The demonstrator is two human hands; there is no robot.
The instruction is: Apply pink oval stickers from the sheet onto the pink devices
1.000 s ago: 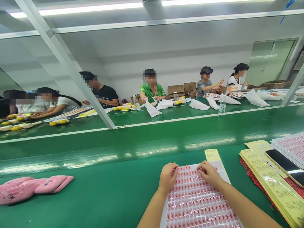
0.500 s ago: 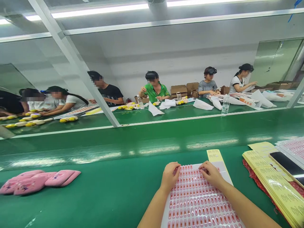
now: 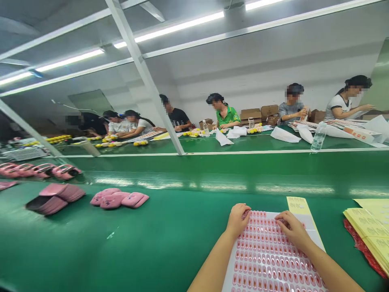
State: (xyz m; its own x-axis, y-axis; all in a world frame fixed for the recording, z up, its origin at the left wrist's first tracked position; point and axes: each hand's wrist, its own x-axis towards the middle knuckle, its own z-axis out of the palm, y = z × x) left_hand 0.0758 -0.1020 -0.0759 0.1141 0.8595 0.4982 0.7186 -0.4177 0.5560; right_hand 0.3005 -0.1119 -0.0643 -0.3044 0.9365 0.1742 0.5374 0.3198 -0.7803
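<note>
A white sheet of stickers [image 3: 264, 247], with rows of small glossy pink ovals, lies on the green bench in front of me. My left hand [image 3: 238, 221] is closed at the sheet's top left corner, fingers curled over the edge beside the top row. Over the upper right part, my right hand [image 3: 294, 230] has its thumb and fingertips pinched together close to the ovals; whatever is between them is too small to make out. The top row has ovals at the left and bare backing toward the right hand. A yellow label sheet [image 3: 298, 202] sticks out from beneath at the upper right.
Pink padded pieces [image 3: 120, 198] and folded pink pieces [image 3: 56, 198] lie on the left. A stack of yellow label sheets [image 3: 369, 231] on red wrapping is at the right. Beyond a green ledge, several people work at another bench with a water bottle [image 3: 318, 138].
The view has swung left, bringing more pink pieces into sight and the phone out of it. Both hands stay at the sheet's top; the right fingers shift slightly.
</note>
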